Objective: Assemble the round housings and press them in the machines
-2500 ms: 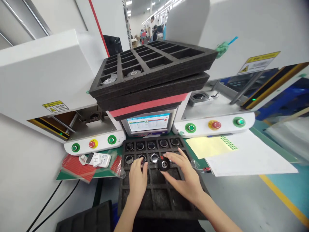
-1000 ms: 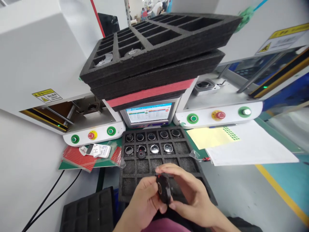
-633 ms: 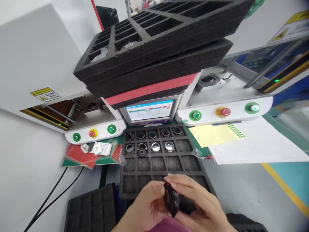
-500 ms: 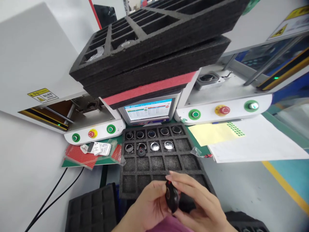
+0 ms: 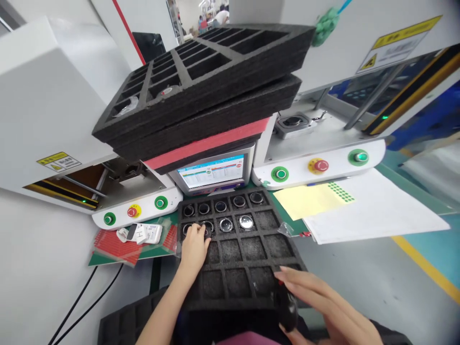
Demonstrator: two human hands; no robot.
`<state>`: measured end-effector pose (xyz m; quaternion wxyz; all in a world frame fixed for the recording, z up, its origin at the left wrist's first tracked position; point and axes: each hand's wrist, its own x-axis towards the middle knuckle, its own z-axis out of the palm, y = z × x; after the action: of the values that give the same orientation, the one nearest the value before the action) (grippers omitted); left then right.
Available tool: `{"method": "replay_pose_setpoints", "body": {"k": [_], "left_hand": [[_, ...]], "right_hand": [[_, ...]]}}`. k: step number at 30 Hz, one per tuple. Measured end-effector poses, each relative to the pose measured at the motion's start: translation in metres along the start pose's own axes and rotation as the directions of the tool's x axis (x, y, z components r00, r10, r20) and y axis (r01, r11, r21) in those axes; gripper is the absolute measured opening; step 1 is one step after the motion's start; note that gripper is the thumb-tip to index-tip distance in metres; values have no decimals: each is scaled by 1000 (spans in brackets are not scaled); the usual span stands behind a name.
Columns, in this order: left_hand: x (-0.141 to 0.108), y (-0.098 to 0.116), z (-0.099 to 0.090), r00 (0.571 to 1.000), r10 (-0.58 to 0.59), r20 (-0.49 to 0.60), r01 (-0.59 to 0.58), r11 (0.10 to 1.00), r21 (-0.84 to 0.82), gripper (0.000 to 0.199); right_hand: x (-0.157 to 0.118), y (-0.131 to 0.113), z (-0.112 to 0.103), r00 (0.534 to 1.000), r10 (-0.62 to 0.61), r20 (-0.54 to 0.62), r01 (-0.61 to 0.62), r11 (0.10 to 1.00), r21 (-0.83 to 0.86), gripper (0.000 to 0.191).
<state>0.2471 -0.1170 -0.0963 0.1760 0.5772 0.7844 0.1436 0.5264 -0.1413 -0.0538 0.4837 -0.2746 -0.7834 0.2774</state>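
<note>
My left hand (image 5: pixel 194 247) reaches into the second row of a black foam tray (image 5: pixel 237 303). Its fingertips pinch at a round watch part (image 5: pixel 207 229) in a cell there, mostly covering it. Close to my body, at the tray's near right corner, my right hand (image 5: pixel 319 299) holds a black rounded watch case (image 5: pixel 286 306) between fingers and thumb. A small red spot shows at the case's upper end. Other round watch cases (image 5: pixel 226 224) with glossy faces sit in the tray's two far rows.
Stacked foam trays (image 5: pixel 201 103) rise above a small screen (image 5: pixel 215 172). Machines with buttons (image 5: pixel 319 166) flank it. Yellow paper (image 5: pixel 302 201) and white sheets (image 5: pixel 373 211) lie right; red sticker sheets (image 5: pixel 115 247) and a white device (image 5: pixel 154 233) lie left. Another foam tray (image 5: pixel 122 316) sits lower left.
My left hand has left the watch case and moved forward to the tray's second row. My right hand keeps the case and has shifted right. The camera view has shifted.
</note>
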Motion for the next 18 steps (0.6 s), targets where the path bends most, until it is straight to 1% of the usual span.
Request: {"method": "replay_pose_setpoints", "body": {"k": [2, 6, 10, 12, 15, 16, 18], "left_hand": [[1, 0, 1, 999, 35, 41, -39, 993, 111, 29], [1, 4, 1, 995, 39, 94, -62, 963, 262, 28], [2, 9, -3, 992, 40, 119, -76, 946, 315, 27], [3, 10, -5, 991, 34, 127, -72, 948, 309, 25], [7, 7, -5, 992, -2, 126, -32, 963, 268, 14], [9, 5, -6, 992, -24, 121, -7, 969, 245, 12], [15, -2, -7, 992, -67, 106, 47, 982, 184, 14]], "right_hand": [[-4, -1, -2, 1000, 4, 17, -3, 1000, -18, 50], [-4, -2, -3, 1000, 1, -14, -2, 999, -36, 44], [-2, -2, -3, 1000, -16, 22, 17, 997, -76, 44], [-1, 2, 0, 1000, -21, 10, 22, 994, -109, 41], [4, 19, 13, 1000, -8, -31, 3, 986, -165, 35], [7, 28, 20, 999, 1, -37, -7, 983, -182, 34], [15, 54, 34, 1000, 17, -12, -19, 979, -202, 33]]}}
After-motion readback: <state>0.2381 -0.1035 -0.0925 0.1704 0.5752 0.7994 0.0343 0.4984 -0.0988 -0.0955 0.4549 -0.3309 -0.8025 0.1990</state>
